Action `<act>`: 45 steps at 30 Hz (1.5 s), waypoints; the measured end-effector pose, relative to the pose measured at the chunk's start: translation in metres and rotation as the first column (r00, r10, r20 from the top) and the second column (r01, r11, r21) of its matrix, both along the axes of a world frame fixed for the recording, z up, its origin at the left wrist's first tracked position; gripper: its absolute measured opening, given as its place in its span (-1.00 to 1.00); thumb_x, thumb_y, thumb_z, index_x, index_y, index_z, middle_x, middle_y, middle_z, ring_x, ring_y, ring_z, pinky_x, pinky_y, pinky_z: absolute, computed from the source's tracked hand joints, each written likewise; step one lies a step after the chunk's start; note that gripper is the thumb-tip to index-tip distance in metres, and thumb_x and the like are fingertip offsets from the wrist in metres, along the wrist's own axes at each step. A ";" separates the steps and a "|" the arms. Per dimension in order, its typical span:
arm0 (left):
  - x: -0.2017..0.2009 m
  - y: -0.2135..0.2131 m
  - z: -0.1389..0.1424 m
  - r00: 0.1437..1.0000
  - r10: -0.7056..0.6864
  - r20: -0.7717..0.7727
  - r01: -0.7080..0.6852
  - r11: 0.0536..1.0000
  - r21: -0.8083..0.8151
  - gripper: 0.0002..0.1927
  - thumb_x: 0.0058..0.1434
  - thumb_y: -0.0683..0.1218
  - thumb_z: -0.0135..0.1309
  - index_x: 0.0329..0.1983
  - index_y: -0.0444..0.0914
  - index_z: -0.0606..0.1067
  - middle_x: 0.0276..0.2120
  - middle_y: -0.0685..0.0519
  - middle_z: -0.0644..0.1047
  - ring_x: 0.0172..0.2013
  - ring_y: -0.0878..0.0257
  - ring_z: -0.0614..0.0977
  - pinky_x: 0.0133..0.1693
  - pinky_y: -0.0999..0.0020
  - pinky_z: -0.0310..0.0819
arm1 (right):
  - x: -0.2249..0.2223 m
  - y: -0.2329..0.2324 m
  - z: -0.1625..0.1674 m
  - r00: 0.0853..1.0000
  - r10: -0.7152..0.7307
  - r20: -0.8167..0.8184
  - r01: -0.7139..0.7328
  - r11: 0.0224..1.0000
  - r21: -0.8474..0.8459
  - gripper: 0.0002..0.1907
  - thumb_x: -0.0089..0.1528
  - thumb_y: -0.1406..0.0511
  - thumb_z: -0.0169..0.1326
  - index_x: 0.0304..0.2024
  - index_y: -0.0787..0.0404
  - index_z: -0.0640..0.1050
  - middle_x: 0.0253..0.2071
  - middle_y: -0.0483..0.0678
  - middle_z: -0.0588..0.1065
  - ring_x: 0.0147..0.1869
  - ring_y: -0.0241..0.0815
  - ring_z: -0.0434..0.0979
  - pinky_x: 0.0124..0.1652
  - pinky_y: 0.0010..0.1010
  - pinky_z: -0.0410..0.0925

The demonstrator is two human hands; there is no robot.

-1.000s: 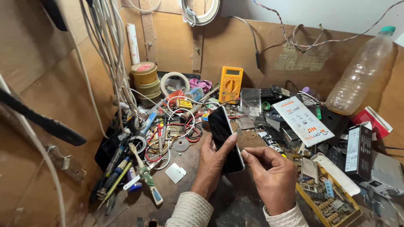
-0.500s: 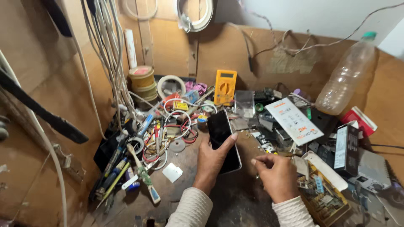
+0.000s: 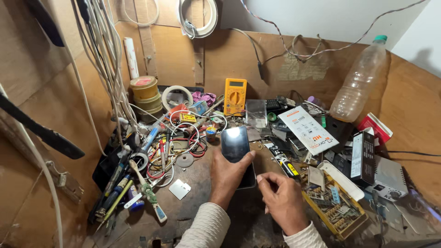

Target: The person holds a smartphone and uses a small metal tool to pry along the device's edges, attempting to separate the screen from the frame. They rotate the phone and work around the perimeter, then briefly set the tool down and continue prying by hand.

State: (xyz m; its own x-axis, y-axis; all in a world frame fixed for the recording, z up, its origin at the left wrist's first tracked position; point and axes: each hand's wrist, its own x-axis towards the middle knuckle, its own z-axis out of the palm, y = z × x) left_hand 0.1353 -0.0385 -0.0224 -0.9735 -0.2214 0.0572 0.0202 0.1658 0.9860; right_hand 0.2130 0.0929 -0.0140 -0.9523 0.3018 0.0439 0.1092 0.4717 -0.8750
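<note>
A: What does the left hand (image 3: 228, 177) have?

B: A dark smartphone (image 3: 236, 151), a flat rectangle with rounded corners and a glossy glass face that catches a pale glare near its top edge. The fingers (image 3: 245, 158) wrap it from below, the thumb tip pressed against its right edge, so the hand is clamped around the lower half and the upper half stands out beyond the fingertips.

A: And the right hand (image 3: 281, 198)?

B: It holds nothing that I can see. Its fingers (image 3: 266, 178) are curled in, with thumb and forefinger tips drawn together, just right of the phone's lower corner. Whether they touch the phone, I cannot tell.

A: What lies around them?

B: A worn brown desk (image 3: 193, 206), scuffed and stained. Left of the left fingers sits a tangle of red and white wires (image 3: 183, 138), with a small square metal plate (image 3: 179, 188) below it and a toothbrush (image 3: 147, 190) further left. Beyond the fingertips stands a yellow multimeter (image 3: 235, 95) with a round dial. Right of the right fingers lies a yellow tray of small bits (image 3: 335, 206), boxy and crowded, and above it a white printed card (image 3: 307, 129). Far to the right leans a crumpled clear plastic bottle (image 3: 360, 82) with a green cap. Rolls of tape (image 3: 144, 94) stack up well to the left.
</note>
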 end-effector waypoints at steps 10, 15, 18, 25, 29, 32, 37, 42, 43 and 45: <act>0.006 0.001 -0.008 0.996 -0.003 -0.088 -0.004 0.996 -0.087 -0.23 -0.16 0.20 0.41 -0.03 -0.35 0.41 -0.25 -0.22 0.63 -0.21 -0.12 0.70 -0.15 0.02 0.57 | -0.007 -0.002 0.006 0.998 0.033 -0.055 -0.020 0.974 0.226 -0.78 0.15 0.26 0.15 -0.37 0.32 0.68 -0.64 0.01 0.58 -0.66 -0.15 0.57 -0.57 -0.30 0.40; 0.006 0.003 -0.012 0.996 0.011 -0.092 -0.028 0.983 -0.183 -0.19 -0.15 0.21 0.42 -0.03 -0.38 0.38 -0.29 -0.31 0.61 -0.22 -0.21 0.67 -0.15 -0.05 0.55 | -0.008 -0.009 0.005 0.999 0.026 -0.036 -0.007 0.894 0.448 -0.77 0.11 0.25 0.17 -0.44 0.33 0.64 -0.52 0.10 0.60 -0.47 0.04 0.63 -0.37 -0.19 0.44; 0.006 0.004 -0.012 1.000 -0.012 0.001 0.011 0.969 -0.248 -0.18 -0.13 0.22 0.42 0.00 -0.38 0.36 -0.28 -0.35 0.59 -0.21 -0.26 0.65 -0.13 -0.08 0.54 | -0.007 -0.013 0.005 1.000 0.007 -0.028 0.010 0.828 0.561 -0.73 0.12 0.23 0.20 -0.48 0.36 0.61 -0.51 0.14 0.58 -0.43 0.07 0.60 -0.35 -0.17 0.44; 0.008 0.000 -0.011 1.000 -0.030 -0.001 0.029 0.970 -0.243 -0.20 -0.14 0.21 0.41 -0.03 -0.39 0.38 -0.29 -0.34 0.60 -0.21 -0.24 0.66 -0.12 -0.06 0.55 | -0.002 -0.012 0.007 0.999 -0.030 0.019 0.020 0.923 0.383 -0.78 0.12 0.25 0.22 -0.41 0.32 0.66 -0.59 0.06 0.59 -0.54 -0.08 0.62 -0.46 -0.28 0.46; 0.012 -0.003 -0.009 0.999 -0.038 -0.018 0.033 0.977 -0.208 -0.21 -0.16 0.19 0.41 -0.03 -0.39 0.39 -0.27 -0.30 0.61 -0.20 -0.20 0.68 -0.13 -0.02 0.57 | -0.002 -0.003 -0.001 0.974 -0.079 0.214 0.052 0.990 0.131 -0.78 0.21 0.24 0.23 -0.34 0.31 0.66 -0.63 -0.01 0.57 -0.60 -0.17 0.57 -0.57 -0.36 0.46; 0.013 -0.005 -0.008 0.999 -0.032 -0.012 0.030 0.983 -0.180 -0.20 -0.16 0.18 0.40 0.00 -0.38 0.38 -0.28 -0.29 0.62 -0.21 -0.19 0.69 -0.14 -0.02 0.57 | -0.006 0.008 -0.012 0.985 0.060 0.161 -0.031 0.983 -0.180 -0.78 0.23 0.28 0.16 -0.32 0.37 0.65 -0.59 -0.05 0.53 -0.61 -0.26 0.48 -0.60 -0.37 0.46; 0.015 -0.008 -0.009 0.999 -0.042 -0.025 0.037 0.984 -0.176 -0.21 -0.16 0.19 0.39 -0.02 -0.38 0.38 -0.30 -0.27 0.63 -0.25 -0.16 0.71 -0.16 0.00 0.59 | -0.008 0.020 -0.035 0.979 0.118 0.165 -0.034 0.896 -0.442 -0.78 0.22 0.31 0.21 -0.28 0.43 0.63 -0.53 -0.05 0.50 -0.58 -0.31 0.45 -0.59 -0.37 0.45; 0.013 -0.013 -0.009 0.998 -0.059 -0.017 0.055 0.981 -0.187 -0.23 -0.16 0.19 0.40 -0.04 -0.37 0.38 -0.33 -0.27 0.63 -0.26 -0.16 0.71 -0.17 0.01 0.59 | -0.009 0.015 -0.044 0.984 0.082 0.156 -0.001 0.887 -0.461 -0.80 0.21 0.32 0.21 -0.33 0.42 0.61 -0.55 -0.03 0.49 -0.58 -0.29 0.46 -0.59 -0.36 0.45; 0.013 -0.014 -0.009 0.998 -0.061 -0.018 0.056 0.982 -0.180 -0.23 -0.16 0.18 0.40 -0.04 -0.37 0.38 -0.34 -0.27 0.63 -0.27 -0.16 0.71 -0.17 0.01 0.60 | -0.010 0.014 -0.044 0.986 0.086 0.145 -0.009 0.886 -0.464 -0.79 0.21 0.32 0.21 -0.34 0.42 0.61 -0.55 -0.03 0.49 -0.58 -0.30 0.46 -0.59 -0.36 0.45; 0.012 -0.016 -0.008 0.998 -0.066 -0.021 0.062 0.984 -0.165 -0.23 -0.15 0.18 0.39 -0.04 -0.38 0.37 -0.34 -0.28 0.63 -0.28 -0.15 0.72 -0.19 0.03 0.61 | -0.010 0.014 -0.044 0.988 0.092 0.122 -0.024 0.883 -0.469 -0.79 0.22 0.32 0.21 -0.36 0.43 0.61 -0.55 -0.03 0.49 -0.59 -0.30 0.45 -0.59 -0.37 0.46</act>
State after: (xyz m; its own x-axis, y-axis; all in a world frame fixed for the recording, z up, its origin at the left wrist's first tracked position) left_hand 0.1476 -0.0543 -0.0308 -0.9831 -0.1442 0.1129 0.0611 0.3231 0.9444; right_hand 0.2034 0.1067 -0.0578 -0.9550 0.1993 -0.2197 0.2288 0.0236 -0.9732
